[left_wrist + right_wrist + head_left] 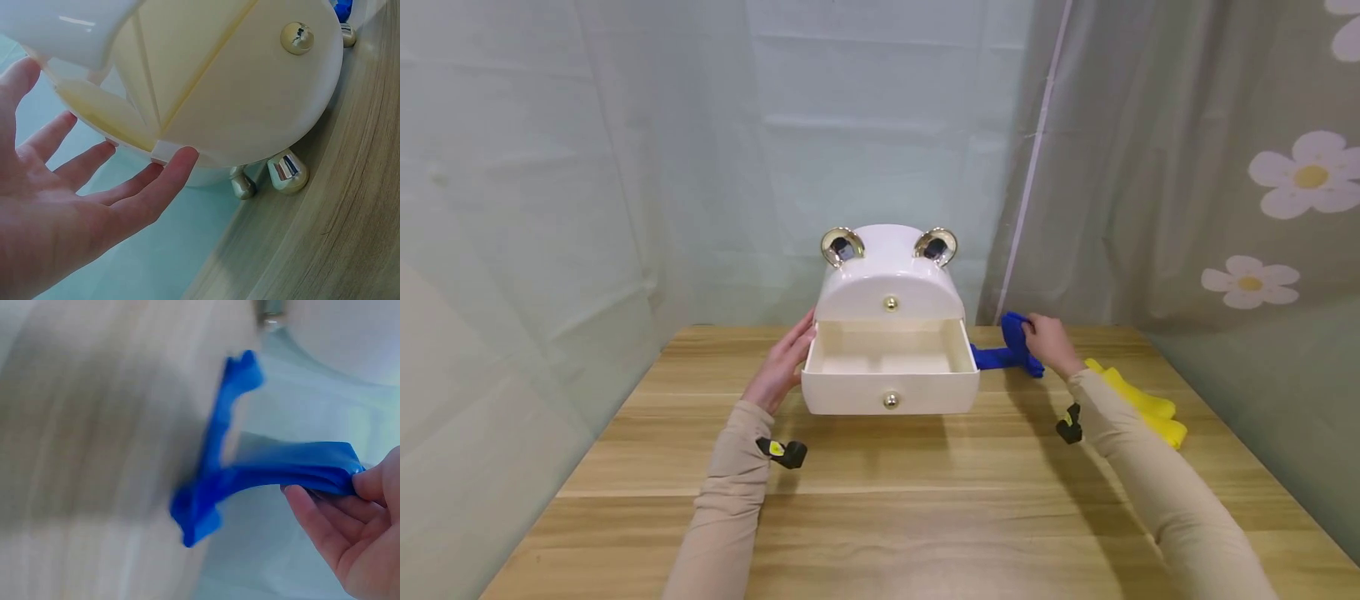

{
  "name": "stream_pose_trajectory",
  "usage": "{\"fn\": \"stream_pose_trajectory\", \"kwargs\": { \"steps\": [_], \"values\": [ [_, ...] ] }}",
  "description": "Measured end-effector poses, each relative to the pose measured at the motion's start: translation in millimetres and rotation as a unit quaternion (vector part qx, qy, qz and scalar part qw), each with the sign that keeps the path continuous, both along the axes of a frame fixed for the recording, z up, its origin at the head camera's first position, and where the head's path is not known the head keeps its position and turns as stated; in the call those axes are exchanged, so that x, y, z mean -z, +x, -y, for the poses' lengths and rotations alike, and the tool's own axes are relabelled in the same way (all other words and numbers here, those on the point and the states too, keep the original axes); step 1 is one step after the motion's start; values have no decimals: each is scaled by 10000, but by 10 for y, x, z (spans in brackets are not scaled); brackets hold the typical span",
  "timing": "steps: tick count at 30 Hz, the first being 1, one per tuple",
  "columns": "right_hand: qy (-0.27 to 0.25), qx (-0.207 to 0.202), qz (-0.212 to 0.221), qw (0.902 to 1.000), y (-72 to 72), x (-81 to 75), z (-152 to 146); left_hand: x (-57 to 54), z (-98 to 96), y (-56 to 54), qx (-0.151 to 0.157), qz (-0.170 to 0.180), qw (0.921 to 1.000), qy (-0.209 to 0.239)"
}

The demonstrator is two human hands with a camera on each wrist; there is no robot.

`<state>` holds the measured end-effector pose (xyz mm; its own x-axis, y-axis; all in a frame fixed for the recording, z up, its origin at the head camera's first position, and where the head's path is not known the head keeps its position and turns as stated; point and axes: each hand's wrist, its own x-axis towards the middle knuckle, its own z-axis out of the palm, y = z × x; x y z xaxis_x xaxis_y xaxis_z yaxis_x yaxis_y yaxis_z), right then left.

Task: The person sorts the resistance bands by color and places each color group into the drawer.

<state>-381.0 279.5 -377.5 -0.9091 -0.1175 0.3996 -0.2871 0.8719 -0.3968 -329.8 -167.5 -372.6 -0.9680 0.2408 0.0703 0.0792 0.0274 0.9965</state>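
A white storage box [887, 283] with two gold-rimmed ears stands near the middle of the table, its lower drawer [891, 393] pulled out. Nothing lies inside the drawer. My left hand [785, 364] rests against the box's left side; in the left wrist view its fingertips [183, 157] touch the rim with the fingers spread and mostly straight. To the right of the box, my right hand [1051, 343] pinches one end of a blue sock [281, 470] and lifts it. The sock's other part hangs down to the tabletop, close to the box's right side.
Yellow socks [1138, 404] lie on the wooden table [880, 508], partly behind my right forearm. A pale curtain [880, 125] hangs behind the table, and a grey curtain with white flowers [1250, 282] hangs at the right. Short gold feet [289, 172] support the box.
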Motion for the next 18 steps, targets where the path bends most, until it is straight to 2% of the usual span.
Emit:
{"fn": "stream_pose_trajectory", "kwargs": {
  "steps": [3, 7, 11, 15, 18],
  "values": [
    [-65, 95, 256, 9996, 98, -140, 47, 5, 21, -10, -6, 33, 10000, 62],
    [-53, 66, 500, 9987, 182, -243, 90, 22, 41, -10, -19, 82, 9999, 120],
    [26, -71, 455, 9989, 296, -394, 140, 39, 49, -11, -30, 65, 9999, 115],
    [-50, -196, 469, 9987, 486, -635, 189, 46, 25, -25, -24, 78, 10000, 41],
    [-222, -267, 325, 9989, 625, -814, 235, 45, 10, -28, -7, 88, 10000, 18]
  ]
}}
